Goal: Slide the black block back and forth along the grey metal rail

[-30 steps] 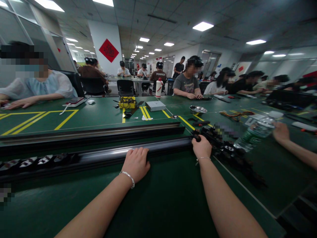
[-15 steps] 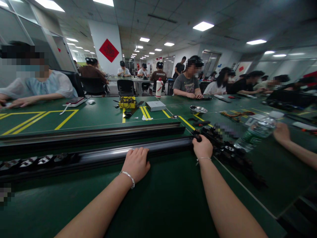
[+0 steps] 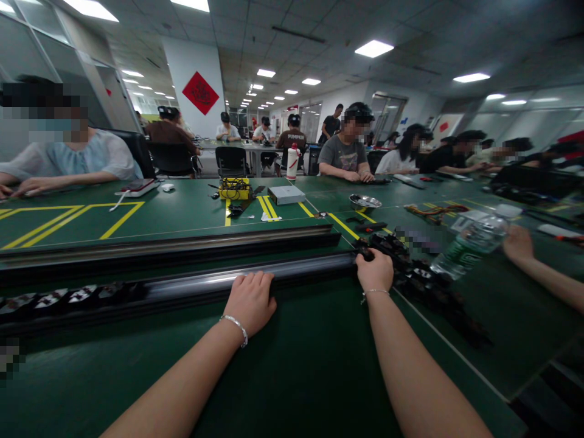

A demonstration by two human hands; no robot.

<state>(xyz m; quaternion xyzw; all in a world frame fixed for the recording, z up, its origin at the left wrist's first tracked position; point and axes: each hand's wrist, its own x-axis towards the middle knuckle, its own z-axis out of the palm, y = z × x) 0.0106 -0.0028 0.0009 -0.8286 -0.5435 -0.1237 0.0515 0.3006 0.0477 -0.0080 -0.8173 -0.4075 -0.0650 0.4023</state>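
Rail (image 3: 196,281) gleams dark, smooth, long and straight.

a yellow box (image 3: 235,193) stands on the far part of the green table (image 3: 68,380), with black cables (image 3: 235,184) heaped on top. to its right lies a flat grey box (image 3: 286,195), and behind that a red-capped white bottle (image 3: 292,164) stands upright. a shiny metal bowl (image 3: 365,202) sits farther right, and a clear plastic bottle (image 3: 472,243) with a green label is nearer the right edge. a co-worker in a grey t-shirt (image 3: 344,155) sits across the table. beyond, a red diamond-shaped sign (image 3: 201,93) hangs on a white pillar (image 3: 191,55), with a black chair (image 3: 230,160) below and to the right.
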